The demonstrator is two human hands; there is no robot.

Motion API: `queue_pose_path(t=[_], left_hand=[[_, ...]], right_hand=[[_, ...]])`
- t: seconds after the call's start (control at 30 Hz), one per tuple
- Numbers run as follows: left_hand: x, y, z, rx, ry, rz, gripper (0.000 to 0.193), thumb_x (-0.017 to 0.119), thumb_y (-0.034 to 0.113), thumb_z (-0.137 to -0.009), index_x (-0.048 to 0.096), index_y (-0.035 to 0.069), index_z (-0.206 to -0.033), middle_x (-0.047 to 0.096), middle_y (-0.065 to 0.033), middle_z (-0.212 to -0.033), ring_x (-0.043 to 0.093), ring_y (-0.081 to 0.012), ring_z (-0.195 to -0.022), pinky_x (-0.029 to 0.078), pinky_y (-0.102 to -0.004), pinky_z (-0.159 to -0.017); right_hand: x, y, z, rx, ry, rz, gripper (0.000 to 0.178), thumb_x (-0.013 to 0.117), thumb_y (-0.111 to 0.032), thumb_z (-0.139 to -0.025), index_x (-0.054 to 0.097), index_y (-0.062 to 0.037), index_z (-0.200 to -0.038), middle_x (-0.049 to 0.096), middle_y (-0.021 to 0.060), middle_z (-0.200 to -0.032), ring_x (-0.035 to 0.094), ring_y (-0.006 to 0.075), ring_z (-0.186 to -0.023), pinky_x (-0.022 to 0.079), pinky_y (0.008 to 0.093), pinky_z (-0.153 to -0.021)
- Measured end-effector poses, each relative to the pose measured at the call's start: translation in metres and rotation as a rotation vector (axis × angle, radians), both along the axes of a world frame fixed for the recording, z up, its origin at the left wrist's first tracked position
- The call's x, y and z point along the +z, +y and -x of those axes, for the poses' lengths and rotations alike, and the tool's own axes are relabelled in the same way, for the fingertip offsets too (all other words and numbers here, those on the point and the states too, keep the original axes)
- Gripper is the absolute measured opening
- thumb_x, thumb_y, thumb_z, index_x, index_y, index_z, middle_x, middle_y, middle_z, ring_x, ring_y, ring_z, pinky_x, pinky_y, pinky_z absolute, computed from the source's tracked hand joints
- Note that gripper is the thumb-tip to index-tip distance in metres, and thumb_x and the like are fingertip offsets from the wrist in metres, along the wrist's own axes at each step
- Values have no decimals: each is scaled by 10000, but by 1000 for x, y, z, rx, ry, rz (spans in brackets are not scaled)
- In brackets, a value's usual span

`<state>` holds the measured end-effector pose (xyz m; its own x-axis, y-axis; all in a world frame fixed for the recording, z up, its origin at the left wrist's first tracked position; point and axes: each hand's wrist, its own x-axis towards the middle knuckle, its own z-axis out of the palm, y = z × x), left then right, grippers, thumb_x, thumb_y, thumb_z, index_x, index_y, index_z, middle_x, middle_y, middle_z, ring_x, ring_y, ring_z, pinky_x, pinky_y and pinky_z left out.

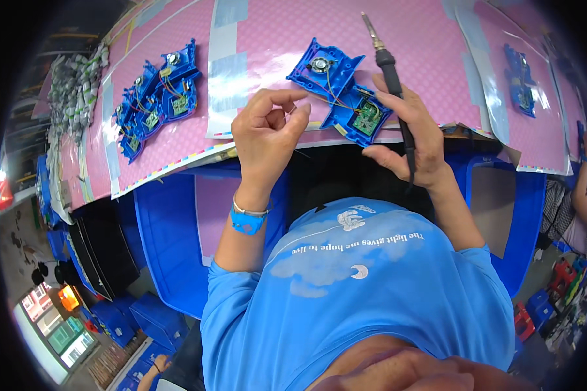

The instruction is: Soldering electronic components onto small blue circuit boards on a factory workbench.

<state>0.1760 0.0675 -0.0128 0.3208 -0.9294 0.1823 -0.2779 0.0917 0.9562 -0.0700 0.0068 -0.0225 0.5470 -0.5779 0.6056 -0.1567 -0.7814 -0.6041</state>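
Note:
My left hand (pixel 267 133) is closed in a pinch, thumb against forefinger, just left of an opened blue plastic housing. A thin strand seems to run from its fingertips toward the housing, too fine to name. A soldering iron (pixel 389 70) lies in my right hand (pixel 419 130), held between thumb and fingers, its metal tip pointing up and away. The housing's far half (pixel 336 64) carries a round speaker (pixel 320 64). In its near half sits a green circuit board (pixel 367 120), joined to the speaker by thin wires. My right fingertips hover at the housing's right edge.
More opened blue housings (pixel 151 104) with boards and wires lie at left on the pink-covered table (pixel 267 39). Another blue housing (pixel 520 79) is at far right. Grey bundled parts (pixel 75 91) pile up at far left. Blue bins (pixel 166 247) stand below the table edge.

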Motion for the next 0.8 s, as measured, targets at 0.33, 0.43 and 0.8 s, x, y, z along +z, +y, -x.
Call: queue_pose_path(t=[0.33,0.43,0.8], left_hand=[[-13,-18,-4,-49,240,128,268,643,38,-975,720,10,-1231,648,8,-943,484,-29,-711,392,-191,-611],[-19,-18,1,35,6,143,293,673,23,-966,708,34,-1257,674,20,-950,495,-11,-678,405,-175,-572],[-19,-22,11,143,-373,279,337,708,-72,-871,661,19,-1192,695,-73,-888,595,-94,-599,488,-239,-523]], right_hand=[[15,16,8,-106,-204,25,229,589,31,-879,679,85,-1082,616,119,-742,575,162,-641,431,266,-568],[18,21,6,-53,-204,-85,250,583,14,-855,684,87,-1072,590,101,-717,547,146,-622,404,258,-556],[21,18,-4,-17,-144,-134,244,625,-48,-831,707,82,-1021,602,104,-708,536,157,-607,392,286,-549]])
